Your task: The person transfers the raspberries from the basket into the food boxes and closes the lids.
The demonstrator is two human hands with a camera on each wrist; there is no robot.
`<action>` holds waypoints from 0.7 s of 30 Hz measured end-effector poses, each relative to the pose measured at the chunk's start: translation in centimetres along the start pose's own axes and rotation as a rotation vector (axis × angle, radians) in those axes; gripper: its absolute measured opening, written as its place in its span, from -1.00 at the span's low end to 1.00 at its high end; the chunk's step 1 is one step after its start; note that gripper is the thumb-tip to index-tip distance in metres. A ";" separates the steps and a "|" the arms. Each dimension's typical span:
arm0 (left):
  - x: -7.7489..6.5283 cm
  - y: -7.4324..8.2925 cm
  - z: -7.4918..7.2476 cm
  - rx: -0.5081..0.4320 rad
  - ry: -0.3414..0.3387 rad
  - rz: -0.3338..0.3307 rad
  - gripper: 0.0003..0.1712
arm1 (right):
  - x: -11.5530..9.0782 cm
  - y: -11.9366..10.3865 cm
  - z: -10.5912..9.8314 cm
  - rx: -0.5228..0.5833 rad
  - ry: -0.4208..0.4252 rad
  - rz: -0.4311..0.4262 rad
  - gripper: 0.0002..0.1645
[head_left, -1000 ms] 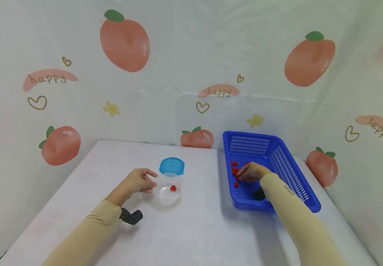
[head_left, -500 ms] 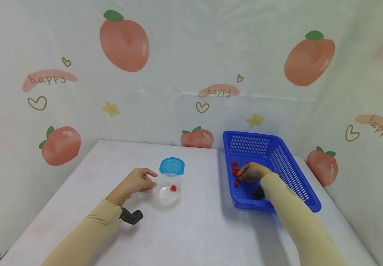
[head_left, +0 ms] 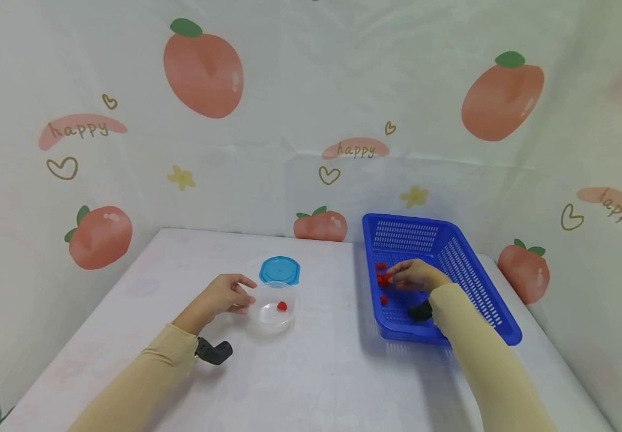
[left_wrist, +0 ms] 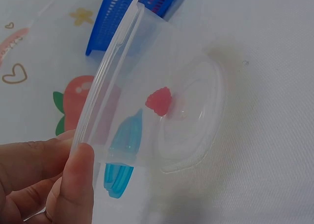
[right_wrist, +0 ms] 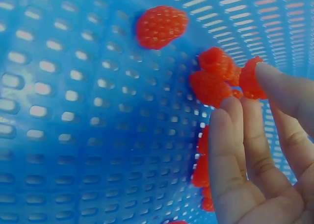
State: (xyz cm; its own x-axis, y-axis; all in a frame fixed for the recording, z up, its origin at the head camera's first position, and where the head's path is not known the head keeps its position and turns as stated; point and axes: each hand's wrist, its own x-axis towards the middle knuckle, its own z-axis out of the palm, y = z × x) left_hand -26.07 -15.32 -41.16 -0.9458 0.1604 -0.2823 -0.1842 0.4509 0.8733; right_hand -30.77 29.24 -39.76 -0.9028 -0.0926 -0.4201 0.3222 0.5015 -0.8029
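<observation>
Head view: left hand point(head_left: 230, 297) pinches rim of clear tub point(head_left: 269, 317) on bench point(head_left: 316, 378); one red raspberry point(head_left: 281, 306) inside | blue lid point(head_left: 280, 270) lies behind tub | right hand point(head_left: 415, 276), inside blue basket point(head_left: 416, 333), pinches another raspberry point(right_wrist: 250, 78) by thumb and fingers; loose raspberries point(right_wrist: 211, 87) adjacent.

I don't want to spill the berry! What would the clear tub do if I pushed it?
The clear tub probably feels light, since its see-through walls look thin. Pushed near the top, it might tip, as its base looks narrower. The red berry inside could roll, having room around it.
</observation>
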 end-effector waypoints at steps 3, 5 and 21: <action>0.0 0.0 0.0 -0.003 0.002 0.002 -0.53 | -0.1 0.1 -0.3 0.066 -0.008 -0.022 -0.73; 0.0 0.0 0.0 -0.003 0.004 0.004 -0.53 | -0.3 0.2 -0.7 0.103 -0.035 -0.061 -0.71; -0.1 0.1 0.0 0.006 0.004 0.001 -0.53 | -2.6 -1.1 -2.1 0.467 -0.068 -0.237 -0.82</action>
State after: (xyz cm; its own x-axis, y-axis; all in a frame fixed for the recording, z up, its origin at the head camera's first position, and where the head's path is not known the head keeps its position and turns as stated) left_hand -26.02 -15.28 -41.04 -0.9471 0.1570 -0.2798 -0.1818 0.4562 0.8711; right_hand -29.39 30.75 -36.92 -0.9507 -0.2201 -0.2184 0.2183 0.0250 -0.9756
